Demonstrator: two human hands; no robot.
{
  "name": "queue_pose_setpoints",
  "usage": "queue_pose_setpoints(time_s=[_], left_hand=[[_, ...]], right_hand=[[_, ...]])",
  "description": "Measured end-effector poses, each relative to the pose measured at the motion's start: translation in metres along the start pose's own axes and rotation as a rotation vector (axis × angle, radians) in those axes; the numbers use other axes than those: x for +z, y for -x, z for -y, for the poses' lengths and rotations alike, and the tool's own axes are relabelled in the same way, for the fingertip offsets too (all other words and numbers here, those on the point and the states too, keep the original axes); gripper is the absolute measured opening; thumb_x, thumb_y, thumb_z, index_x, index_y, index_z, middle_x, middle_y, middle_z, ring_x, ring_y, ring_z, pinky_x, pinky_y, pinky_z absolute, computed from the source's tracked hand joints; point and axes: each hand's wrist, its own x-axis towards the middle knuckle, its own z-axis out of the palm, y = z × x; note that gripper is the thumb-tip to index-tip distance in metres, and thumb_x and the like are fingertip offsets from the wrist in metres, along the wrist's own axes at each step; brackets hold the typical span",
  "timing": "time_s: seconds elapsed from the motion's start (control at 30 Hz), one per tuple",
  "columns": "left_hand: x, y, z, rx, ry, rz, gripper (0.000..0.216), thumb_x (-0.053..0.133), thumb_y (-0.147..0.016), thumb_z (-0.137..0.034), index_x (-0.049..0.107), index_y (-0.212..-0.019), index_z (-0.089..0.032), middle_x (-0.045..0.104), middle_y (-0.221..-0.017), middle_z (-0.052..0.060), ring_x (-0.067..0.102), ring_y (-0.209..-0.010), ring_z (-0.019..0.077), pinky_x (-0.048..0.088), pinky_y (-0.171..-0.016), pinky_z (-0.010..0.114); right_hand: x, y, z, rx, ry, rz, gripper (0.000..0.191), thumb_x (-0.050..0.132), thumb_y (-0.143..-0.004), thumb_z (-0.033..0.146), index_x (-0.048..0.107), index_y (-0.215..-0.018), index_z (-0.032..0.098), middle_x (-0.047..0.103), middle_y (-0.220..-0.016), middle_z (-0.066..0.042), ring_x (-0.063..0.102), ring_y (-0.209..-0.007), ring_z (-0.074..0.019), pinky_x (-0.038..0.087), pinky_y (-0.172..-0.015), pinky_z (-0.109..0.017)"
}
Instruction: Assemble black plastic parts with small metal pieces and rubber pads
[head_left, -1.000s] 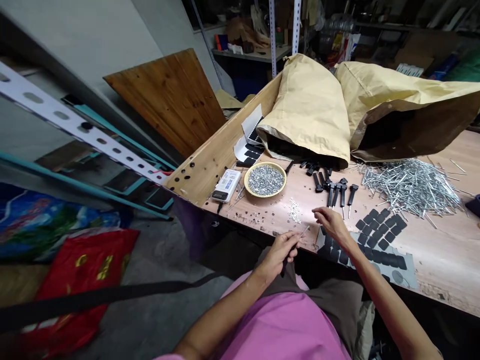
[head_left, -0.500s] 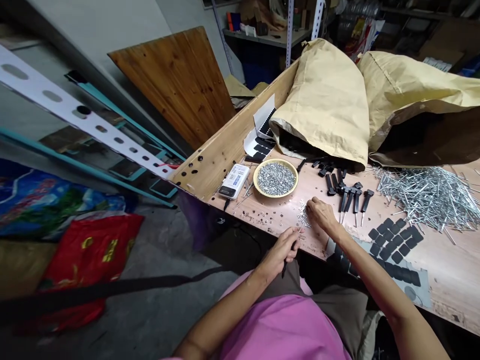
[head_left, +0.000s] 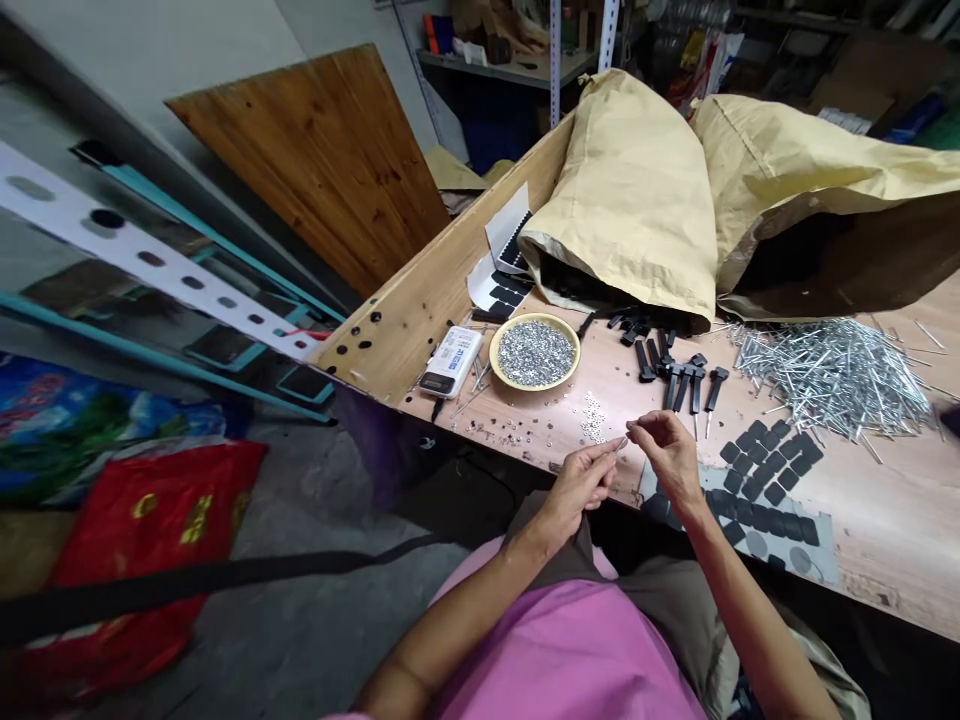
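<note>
My left hand (head_left: 581,486) is closed on a thin metal pin with a dark handle, its tip pointing up-right over the table's front edge. My right hand (head_left: 664,452) faces it, fingers pinched on something tiny I cannot make out, almost touching the pin's tip. Just beyond both hands lies a small heap of tiny silver pieces (head_left: 592,418). A yellow bowl (head_left: 499,366) of the same silver pieces stands farther back. Black-handled pins (head_left: 686,377) lie in a row behind my right hand.
A big pile of loose metal pins (head_left: 832,375) covers the right of the wooden table (head_left: 892,510). A grey sheet of black pads (head_left: 772,495) lies near the front edge. Two tan sacks (head_left: 637,190) stand at the back. A white scale (head_left: 450,362) sits left of the bowl.
My right hand came back from the heap of silver pieces toward my left hand. My left hand lifted the pin's tip up to meet it.
</note>
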Motion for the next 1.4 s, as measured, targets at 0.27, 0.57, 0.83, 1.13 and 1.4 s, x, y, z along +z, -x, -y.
queue_pose_setpoints(time_s=[0.27, 0.57, 0.83, 1.13, 1.4], left_hand=[[0.017, 0.008, 0.003, 0.040, -0.037, 0.055, 0.061, 0.068, -0.070, -0.043, 0.060, -0.122, -0.014, 0.040, -0.054, -0.009, 0.021, -0.036, -0.0007, 0.008, -0.037, 0.017], [0.026, 0.015, 0.005, -0.002, -0.130, 0.079, 0.058, 0.066, -0.074, -0.039, 0.057, -0.125, -0.014, 0.039, -0.055, -0.009, 0.021, -0.035, -0.0014, 0.008, -0.037, 0.017], [0.026, 0.020, 0.007, 0.009, -0.202, 0.169, 0.061, 0.067, -0.070, -0.046, 0.059, -0.123, -0.016, 0.039, -0.056, -0.009, 0.021, -0.036, -0.0006, 0.007, -0.037, 0.018], [0.021, 0.021, 0.009, -0.047, -0.313, 0.289, 0.060, 0.064, -0.070, -0.051, 0.061, -0.119, -0.017, 0.039, -0.055, -0.010, 0.018, -0.037, -0.0005, 0.007, -0.039, 0.017], [0.023, 0.022, 0.011, 0.047, -0.394, 0.314, 0.054, 0.063, -0.068, -0.058, 0.071, -0.096, -0.012, 0.032, -0.049, -0.009, 0.019, -0.040, 0.0028, 0.012, -0.040, 0.019]], right_hand=[[-0.011, 0.024, 0.008, -0.015, -0.093, -0.092, 0.035, 0.076, -0.062, 0.045, 0.055, -0.077, 0.022, 0.069, -0.076, -0.001, 0.068, -0.076, -0.0174, 0.054, -0.071, -0.030], [-0.027, 0.044, 0.005, -0.300, 0.253, -0.120, 0.015, 0.062, -0.080, 0.037, 0.059, -0.083, 0.023, 0.071, -0.081, -0.004, 0.068, -0.077, -0.0186, 0.055, -0.072, -0.033], [-0.048, 0.051, 0.014, -0.380, 0.478, -0.007, 0.017, 0.056, -0.085, 0.036, 0.069, -0.088, 0.024, 0.071, -0.085, -0.006, 0.065, -0.080, -0.0201, 0.053, -0.075, -0.035], [-0.075, 0.039, 0.018, -0.184, 0.304, 0.349, 0.032, 0.060, -0.080, 0.050, 0.074, -0.082, 0.022, 0.071, -0.077, -0.005, 0.065, -0.069, -0.0167, 0.051, -0.062, -0.027], [-0.081, 0.040, 0.031, -0.225, 0.433, 0.492, 0.035, 0.054, -0.084, 0.051, 0.074, -0.082, 0.022, 0.072, -0.076, -0.005, 0.066, -0.069, -0.0163, 0.049, -0.064, -0.026]])
